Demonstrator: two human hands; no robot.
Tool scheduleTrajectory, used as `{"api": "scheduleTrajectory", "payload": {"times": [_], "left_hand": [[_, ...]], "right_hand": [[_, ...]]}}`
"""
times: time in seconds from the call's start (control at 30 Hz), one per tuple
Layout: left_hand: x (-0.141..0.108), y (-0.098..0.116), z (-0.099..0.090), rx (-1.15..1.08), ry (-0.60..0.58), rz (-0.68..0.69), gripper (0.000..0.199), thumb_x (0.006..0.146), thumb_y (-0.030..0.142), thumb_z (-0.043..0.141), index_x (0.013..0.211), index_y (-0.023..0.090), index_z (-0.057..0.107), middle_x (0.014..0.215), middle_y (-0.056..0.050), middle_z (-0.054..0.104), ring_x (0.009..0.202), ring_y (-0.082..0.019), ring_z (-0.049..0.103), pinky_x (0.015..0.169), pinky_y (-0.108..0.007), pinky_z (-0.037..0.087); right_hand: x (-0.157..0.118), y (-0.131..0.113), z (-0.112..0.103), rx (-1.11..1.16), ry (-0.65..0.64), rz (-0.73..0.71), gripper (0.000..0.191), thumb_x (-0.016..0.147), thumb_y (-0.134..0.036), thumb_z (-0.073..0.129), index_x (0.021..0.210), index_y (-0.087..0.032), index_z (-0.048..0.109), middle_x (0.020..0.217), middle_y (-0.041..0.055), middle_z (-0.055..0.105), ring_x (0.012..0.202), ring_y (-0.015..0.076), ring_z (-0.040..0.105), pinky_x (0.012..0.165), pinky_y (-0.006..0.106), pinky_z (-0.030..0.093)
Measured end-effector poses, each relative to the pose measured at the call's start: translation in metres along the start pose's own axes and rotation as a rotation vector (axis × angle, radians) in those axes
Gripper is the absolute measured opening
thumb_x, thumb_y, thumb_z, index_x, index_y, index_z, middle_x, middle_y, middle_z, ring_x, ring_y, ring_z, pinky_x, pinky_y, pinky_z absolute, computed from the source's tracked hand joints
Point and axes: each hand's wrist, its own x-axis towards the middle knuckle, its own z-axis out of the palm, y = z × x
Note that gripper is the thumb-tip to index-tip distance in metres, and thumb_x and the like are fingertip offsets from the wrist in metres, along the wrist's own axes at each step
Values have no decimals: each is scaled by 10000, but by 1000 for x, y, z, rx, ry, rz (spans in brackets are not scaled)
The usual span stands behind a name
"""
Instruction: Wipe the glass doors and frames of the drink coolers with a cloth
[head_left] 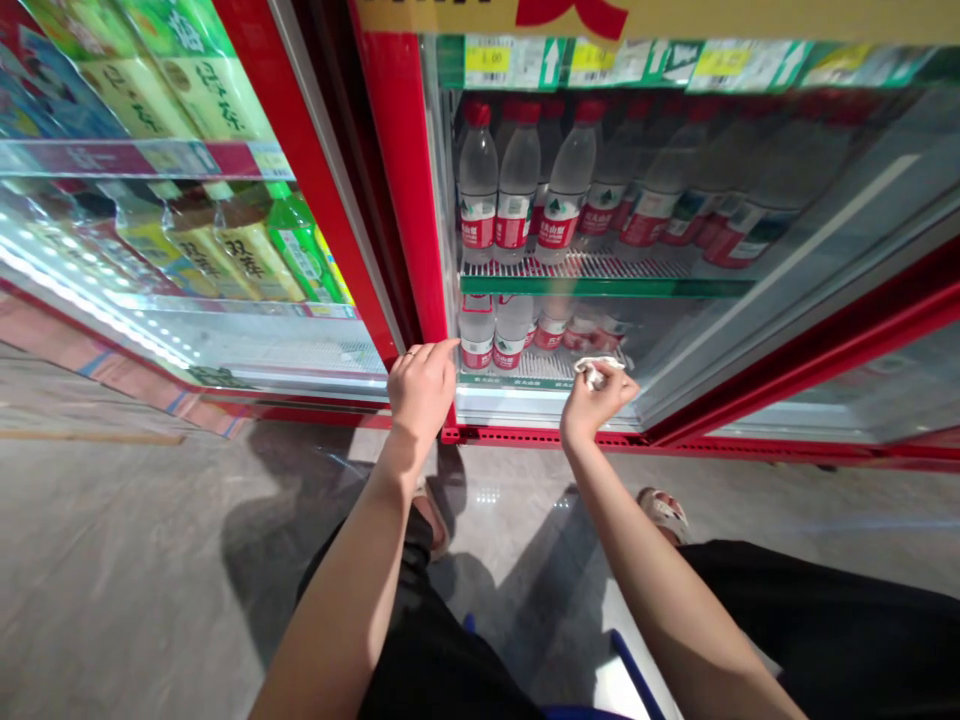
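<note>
My right hand (pixel 592 408) is closed round a crumpled white cloth (pixel 600 366), at the lower part of a glass fridge door (pixel 517 408). Whether it is fabric or tissue I cannot make out. My left hand (pixel 422 388) rests against the lower end of the red door frame (pixel 429 300), fingers stretched out and nothing held. Behind the glass, water bottles (pixel 478 185) with red caps and red-and-white labels stand on a wire shelf. More bottles (pixel 508 345) sit on the level below, just above my hands.
A second fridge with green drink bottles (pixel 296 235) and brown tea bottles (pixel 244 245) stands at left. Price tags (pixel 487 62) line the upper shelf. Below are the grey floor (pixel 172 540), a sandalled foot (pixel 664 512) and a blue bar (pixel 634 668) near my legs.
</note>
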Motion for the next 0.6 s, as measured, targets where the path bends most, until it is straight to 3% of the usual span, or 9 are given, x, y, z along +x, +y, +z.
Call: {"api": "scheduleTrajectory", "payload": {"times": [0.13, 0.2, 0.3, 0.4, 0.5, 0.6], "left_hand": [[1, -3, -2, -24, 29, -50, 389, 1036, 105, 531, 1264, 209, 829, 1163, -99, 873, 1099, -269, 800, 1035, -402, 588], [2, -7, -4, -39, 53, -86, 397, 1030, 94, 527, 1256, 218, 829, 1148, -88, 878, 1092, -262, 805, 1042, -400, 592], [3, -15, -8, -80, 93, -141, 414, 1013, 69, 528, 1251, 232, 825, 1132, -71, 881, 1082, -246, 811, 1030, -386, 601], [5, -19, -9, -119, 124, -189, 398, 1012, 63, 538, 1215, 243, 829, 1114, -54, 883, 1078, -234, 816, 1007, -366, 609], [6, -19, -8, -119, 124, -213, 377, 1019, 65, 554, 1197, 247, 832, 1099, -49, 885, 1069, -232, 822, 991, -357, 613], [6, -17, -8, -109, 97, -215, 375, 1026, 63, 554, 1214, 236, 828, 1106, -64, 884, 1074, -239, 825, 996, -367, 616]], "right_hand": [[-21, -3, 0, 24, -138, -41, 129, 778, -193, 727, 877, -239, 659, 1096, 87, 564, 1075, 287, 597, 1027, 477, 547], [-9, 0, -6, 0, -80, -30, 147, 802, -179, 693, 923, -242, 639, 1106, 87, 556, 1106, 303, 573, 1087, 538, 499], [18, 4, -11, -114, 148, -31, 239, 811, -141, 702, 974, -261, 575, 1054, 77, 591, 1143, 334, 544, 1217, 641, 335], [22, 3, -3, -106, 170, -53, 281, 808, -105, 672, 1024, -255, 573, 1112, 92, 584, 1160, 324, 556, 1182, 587, 398], [-6, -4, 11, -68, 70, -165, 161, 852, -152, 660, 978, -245, 626, 1108, 75, 545, 1072, 286, 610, 1009, 491, 546], [-38, -14, 24, -23, -241, -521, 75, 948, -196, 656, 968, -239, 714, 1078, 80, 612, 1023, 264, 655, 899, 432, 592]]}}
